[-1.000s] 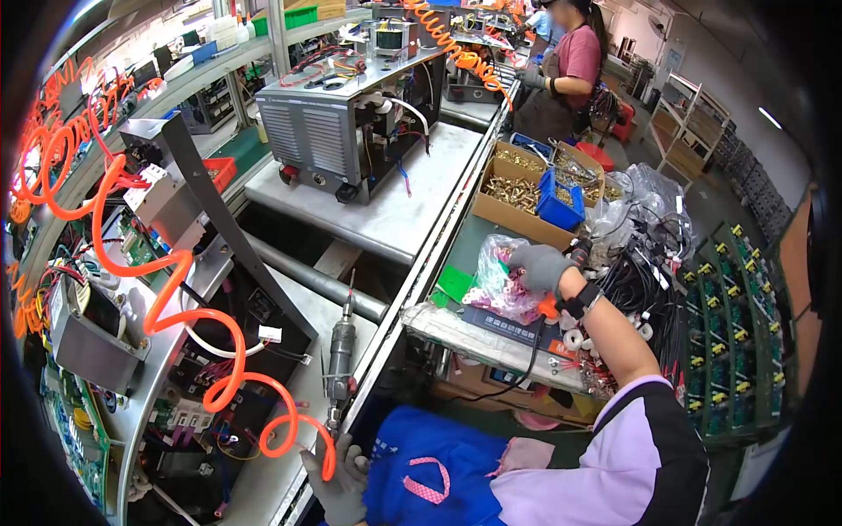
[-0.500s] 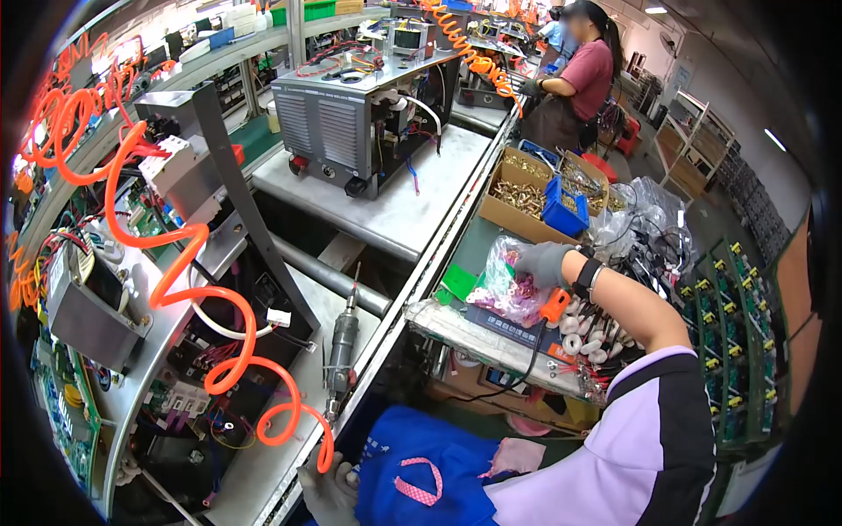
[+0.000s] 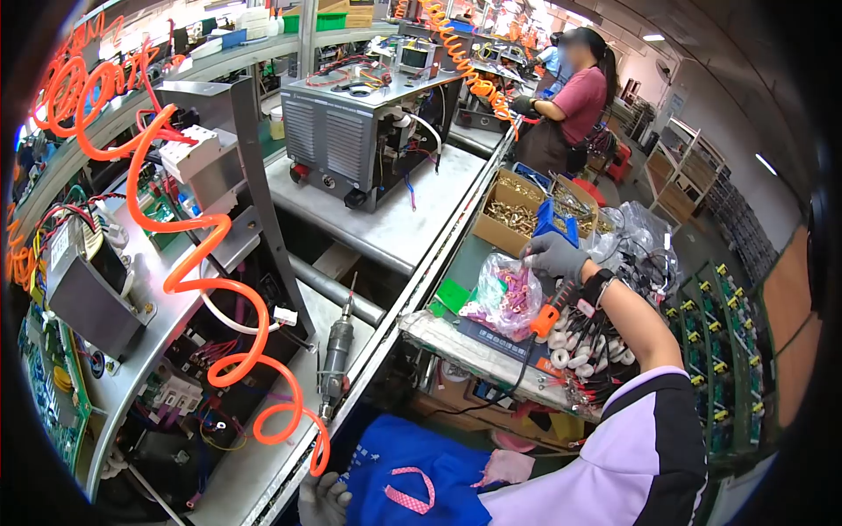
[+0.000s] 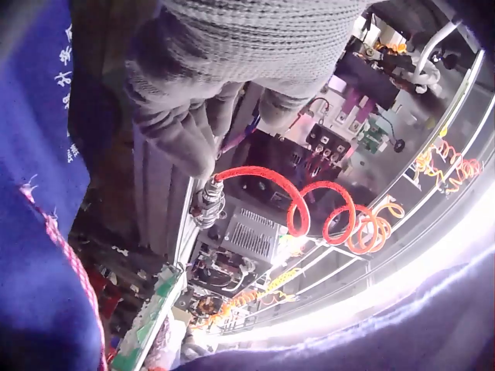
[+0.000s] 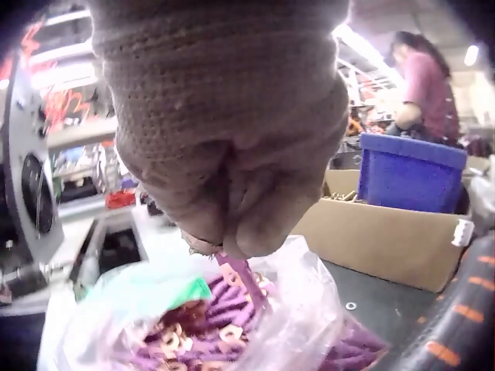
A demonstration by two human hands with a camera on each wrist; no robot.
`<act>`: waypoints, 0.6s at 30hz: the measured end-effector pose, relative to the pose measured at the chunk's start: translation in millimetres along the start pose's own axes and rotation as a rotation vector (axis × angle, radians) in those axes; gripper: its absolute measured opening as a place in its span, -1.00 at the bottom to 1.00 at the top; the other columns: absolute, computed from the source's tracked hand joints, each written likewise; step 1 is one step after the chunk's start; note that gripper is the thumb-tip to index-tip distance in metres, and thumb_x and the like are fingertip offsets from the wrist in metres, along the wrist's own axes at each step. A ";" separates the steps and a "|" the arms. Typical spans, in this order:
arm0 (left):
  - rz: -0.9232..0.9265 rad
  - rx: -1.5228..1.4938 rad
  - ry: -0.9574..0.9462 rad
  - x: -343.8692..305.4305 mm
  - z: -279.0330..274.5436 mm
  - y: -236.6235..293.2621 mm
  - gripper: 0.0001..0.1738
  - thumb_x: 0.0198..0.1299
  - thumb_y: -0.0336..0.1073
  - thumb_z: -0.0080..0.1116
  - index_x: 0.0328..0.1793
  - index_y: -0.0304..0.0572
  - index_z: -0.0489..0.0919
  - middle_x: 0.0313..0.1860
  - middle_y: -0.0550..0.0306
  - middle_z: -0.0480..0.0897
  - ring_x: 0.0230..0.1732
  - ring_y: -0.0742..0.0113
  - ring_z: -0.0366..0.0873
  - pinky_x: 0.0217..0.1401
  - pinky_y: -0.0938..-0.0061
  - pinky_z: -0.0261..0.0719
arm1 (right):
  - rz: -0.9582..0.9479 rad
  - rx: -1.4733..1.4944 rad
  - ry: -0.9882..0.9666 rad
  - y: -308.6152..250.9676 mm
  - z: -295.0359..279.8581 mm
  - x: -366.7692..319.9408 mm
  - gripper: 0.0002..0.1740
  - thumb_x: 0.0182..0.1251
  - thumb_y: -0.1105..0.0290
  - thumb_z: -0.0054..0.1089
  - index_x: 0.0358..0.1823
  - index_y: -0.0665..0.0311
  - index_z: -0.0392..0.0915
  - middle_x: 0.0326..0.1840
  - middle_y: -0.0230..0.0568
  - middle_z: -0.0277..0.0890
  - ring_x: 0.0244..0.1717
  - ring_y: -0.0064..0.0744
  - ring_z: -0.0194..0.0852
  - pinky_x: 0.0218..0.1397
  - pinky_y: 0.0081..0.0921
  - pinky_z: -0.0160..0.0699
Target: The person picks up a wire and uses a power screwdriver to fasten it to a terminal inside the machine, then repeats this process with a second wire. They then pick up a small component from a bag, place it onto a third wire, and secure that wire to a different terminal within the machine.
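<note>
My gloved right hand [image 3: 560,260] is over a clear plastic bag [image 3: 491,289] on the side bench. In the right wrist view its thumb and finger pinch a purple piece [image 5: 249,280] at the bag's mouth. Inside lie several more purple pieces [image 5: 224,305] with copper ring ends. My gloved left hand [image 3: 323,500] hangs at the conveyor's near edge, fingers loosely curled. An orange coiled air hose [image 3: 237,368] runs down beside it from an air screwdriver's [image 3: 336,355] tail end. A fingertip overlaps the hose fitting in the left wrist view.
Behind the bag stand a cardboard box [image 3: 502,230] of brass fittings and a blue bin [image 3: 554,221]. An orange-and-black tool [image 3: 545,320] and cables [image 3: 614,329] lie right. Grey machine housings [image 3: 329,145] sit on the conveyor. Another person [image 3: 574,105] works beyond.
My right hand has drawn back from deep in the bag to above its mouth, with a purple piece in its fingers. The left hand has moved slightly down and left.
</note>
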State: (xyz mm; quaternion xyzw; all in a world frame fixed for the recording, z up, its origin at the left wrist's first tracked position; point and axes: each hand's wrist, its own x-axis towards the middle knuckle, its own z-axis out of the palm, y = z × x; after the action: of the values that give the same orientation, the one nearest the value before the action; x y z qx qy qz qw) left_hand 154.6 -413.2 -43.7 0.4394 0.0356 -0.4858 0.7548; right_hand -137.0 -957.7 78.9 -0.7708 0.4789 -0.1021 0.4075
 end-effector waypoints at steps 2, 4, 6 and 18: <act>-0.018 0.041 -0.014 1.3 2.7 1.0 -0.27 0.43 0.12 0.05 0.45 -0.36 0.31 0.16 -0.05 0.52 0.04 0.29 0.53 0.08 0.48 0.57 | -0.003 0.054 0.041 -4.2 -0.5 -4.9 -0.86 0.32 0.46 0.27 -0.15 0.35 0.66 -0.49 -0.37 0.58 -0.58 -0.63 0.46 -0.49 -0.64 0.46; -0.060 0.128 -0.061 2.8 8.4 3.4 -0.30 0.43 0.07 0.08 0.44 -0.37 0.32 0.12 -0.03 0.55 -0.01 0.32 0.55 0.04 0.50 0.59 | 0.037 0.054 0.058 -4.8 -2.1 -7.6 -0.84 0.32 0.47 0.28 -0.13 0.36 0.65 -0.49 -0.37 0.58 -0.59 -0.62 0.47 -0.49 -0.63 0.47; -0.092 0.223 -0.091 5.8 11.5 1.3 -0.33 0.43 0.03 0.11 0.42 -0.38 0.34 0.08 0.00 0.58 -0.07 0.36 0.57 -0.02 0.51 0.61 | 0.062 0.060 0.061 -6.8 -1.9 -9.7 -0.83 0.32 0.46 0.28 -0.10 0.37 0.64 -0.50 -0.36 0.58 -0.56 -0.60 0.52 -0.49 -0.61 0.50; -0.085 0.472 -0.122 11.2 28.7 -8.1 -0.47 0.45 -0.09 0.10 0.34 -0.36 0.45 -0.01 0.04 0.64 -0.15 0.41 0.60 -0.10 0.56 0.63 | -0.043 -0.172 0.137 12.2 18.1 4.3 -0.76 0.17 0.42 0.34 -0.13 0.32 0.72 -0.30 -0.27 0.71 -0.30 -0.49 0.63 -0.19 -0.48 0.58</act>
State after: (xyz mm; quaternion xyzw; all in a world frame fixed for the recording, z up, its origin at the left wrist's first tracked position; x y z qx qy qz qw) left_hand 143.6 -442.2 -36.6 0.5713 -0.1059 -0.5378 0.6109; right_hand -132.8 -954.2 57.3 -0.8042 0.4959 -0.1221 0.3039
